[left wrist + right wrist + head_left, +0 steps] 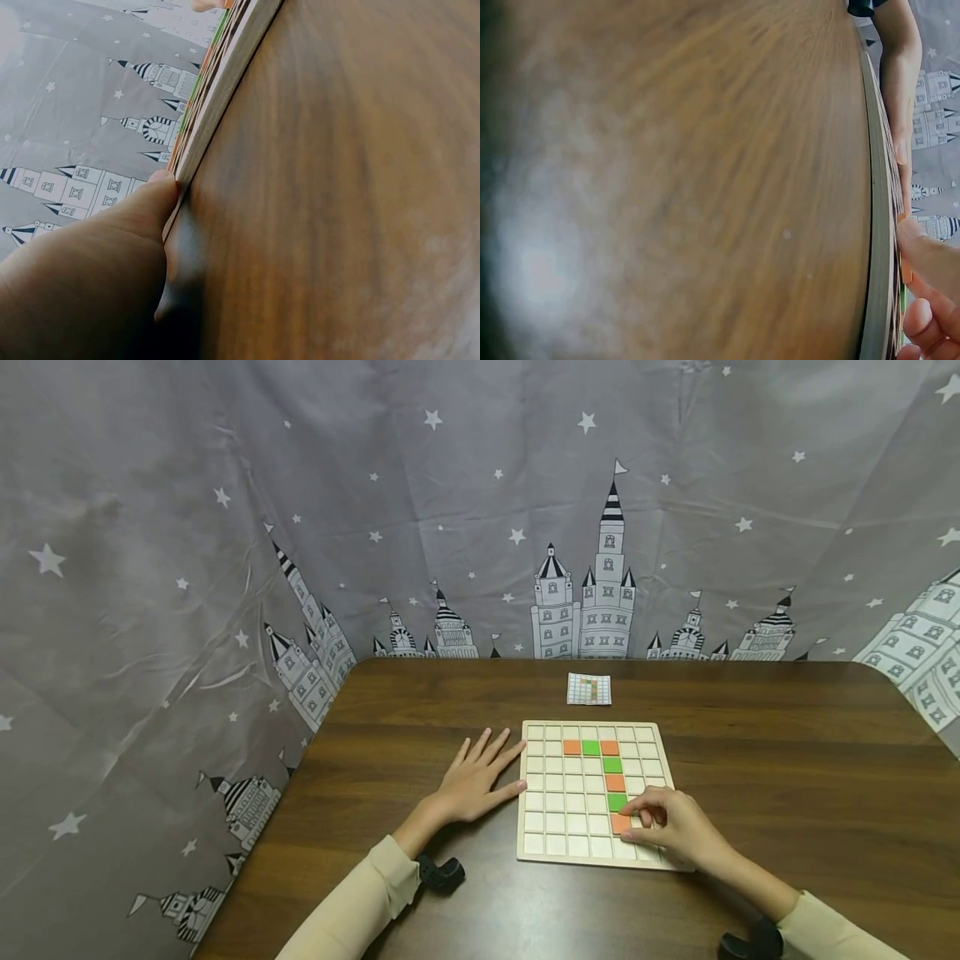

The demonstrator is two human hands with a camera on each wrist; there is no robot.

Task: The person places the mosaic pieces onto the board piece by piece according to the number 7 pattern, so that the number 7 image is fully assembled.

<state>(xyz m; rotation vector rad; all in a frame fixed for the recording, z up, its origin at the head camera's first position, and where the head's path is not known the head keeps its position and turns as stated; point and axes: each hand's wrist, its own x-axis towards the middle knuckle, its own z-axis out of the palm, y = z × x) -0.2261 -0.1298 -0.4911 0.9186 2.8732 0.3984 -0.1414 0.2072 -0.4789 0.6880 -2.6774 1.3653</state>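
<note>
A pale wooden board (555, 845) with a grid of square cells lies flat on the table. My right hand (675, 828) reaches over its lower right part, thumb and index finger pinching an orange tile (621, 824) at opposite edges. In the right wrist view this orange tile (907, 271) shows between the thumb and fingertip. Just above it sits a green tile (617, 802), part of a bent line of alternating orange and green tiles running up the board and then left. My left hand (471, 787) lies with fingers spread, thumb and index fingertips at the board's left edge.
A small printed card (589, 689) showing a coloured grid pattern lies behind the board. The brown wooden table (795, 760) extends to both sides. A grey curtain (465, 468) with stars and castles hangs behind it. Each wrist wears a black device (442, 875).
</note>
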